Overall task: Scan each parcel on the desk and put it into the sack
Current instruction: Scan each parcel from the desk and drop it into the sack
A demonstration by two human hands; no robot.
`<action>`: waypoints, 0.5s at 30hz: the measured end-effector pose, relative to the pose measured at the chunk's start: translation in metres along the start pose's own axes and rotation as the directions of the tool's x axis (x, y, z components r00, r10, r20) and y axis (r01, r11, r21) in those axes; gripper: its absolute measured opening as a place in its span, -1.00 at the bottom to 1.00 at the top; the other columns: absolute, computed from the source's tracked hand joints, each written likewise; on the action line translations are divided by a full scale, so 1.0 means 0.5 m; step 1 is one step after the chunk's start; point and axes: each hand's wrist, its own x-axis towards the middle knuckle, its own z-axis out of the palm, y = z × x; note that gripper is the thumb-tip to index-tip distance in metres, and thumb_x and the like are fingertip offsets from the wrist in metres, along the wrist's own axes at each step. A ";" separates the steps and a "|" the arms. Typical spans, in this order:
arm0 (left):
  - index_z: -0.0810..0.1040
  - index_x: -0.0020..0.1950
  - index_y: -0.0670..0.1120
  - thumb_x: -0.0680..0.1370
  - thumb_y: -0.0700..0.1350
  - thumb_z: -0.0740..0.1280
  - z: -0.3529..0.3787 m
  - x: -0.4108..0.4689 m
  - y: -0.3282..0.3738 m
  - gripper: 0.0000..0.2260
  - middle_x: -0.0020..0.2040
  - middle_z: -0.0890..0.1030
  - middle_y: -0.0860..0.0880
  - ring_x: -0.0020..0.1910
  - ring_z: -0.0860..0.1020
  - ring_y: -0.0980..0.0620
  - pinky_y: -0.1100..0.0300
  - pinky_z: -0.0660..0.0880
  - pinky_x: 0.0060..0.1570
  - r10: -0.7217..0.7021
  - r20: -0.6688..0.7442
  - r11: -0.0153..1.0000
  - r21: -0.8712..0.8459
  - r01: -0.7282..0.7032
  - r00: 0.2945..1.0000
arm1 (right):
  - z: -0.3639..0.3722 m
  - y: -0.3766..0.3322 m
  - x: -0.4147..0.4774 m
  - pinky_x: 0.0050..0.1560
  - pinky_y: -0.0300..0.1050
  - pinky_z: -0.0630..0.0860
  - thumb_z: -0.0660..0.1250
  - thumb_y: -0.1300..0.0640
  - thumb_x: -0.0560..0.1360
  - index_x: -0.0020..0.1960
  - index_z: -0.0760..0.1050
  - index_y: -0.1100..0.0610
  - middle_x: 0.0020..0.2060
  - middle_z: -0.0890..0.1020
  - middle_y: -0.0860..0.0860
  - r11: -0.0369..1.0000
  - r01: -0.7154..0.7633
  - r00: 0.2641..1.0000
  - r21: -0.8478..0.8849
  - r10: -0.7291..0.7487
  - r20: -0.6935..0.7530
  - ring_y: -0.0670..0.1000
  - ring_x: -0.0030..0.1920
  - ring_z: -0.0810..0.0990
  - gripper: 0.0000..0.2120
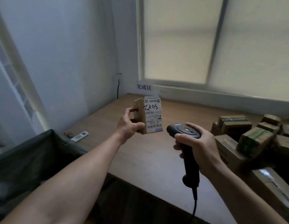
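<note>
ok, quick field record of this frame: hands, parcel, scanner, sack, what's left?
left hand: grips small parcel, held above desk, label toward camera
right hand: grips scanner, head pointing toward the parcel
sack: dark, open, at desk's left edge
remaining: pile of parcels on desk, right side
other: white remote on desk near sack
stage: scan, parcel not yet sacked

I see a brown wooden desk (140, 152) set in the window corner. On its far left: white remote control (79, 136), with a small reddish-brass item (68, 133) just beside it, can't ID. Right side: heap of taped cardboard parcels (247, 136), some stacked on others.
</note>
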 end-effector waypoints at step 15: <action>0.39 0.27 0.10 0.24 -0.13 0.59 -0.226 -0.005 -0.029 -0.33 0.08 0.69 -0.20 0.06 0.68 -0.19 -0.21 0.66 -0.05 0.023 -0.082 0.999 -0.025 -0.025 0.996 | 0.207 0.028 0.011 -0.41 -0.07 0.48 0.53 0.13 0.15 0.21 0.53 0.09 -0.35 0.66 0.16 1.000 -0.011 0.992 -0.013 0.012 0.124 0.15 -0.41 0.61 -0.38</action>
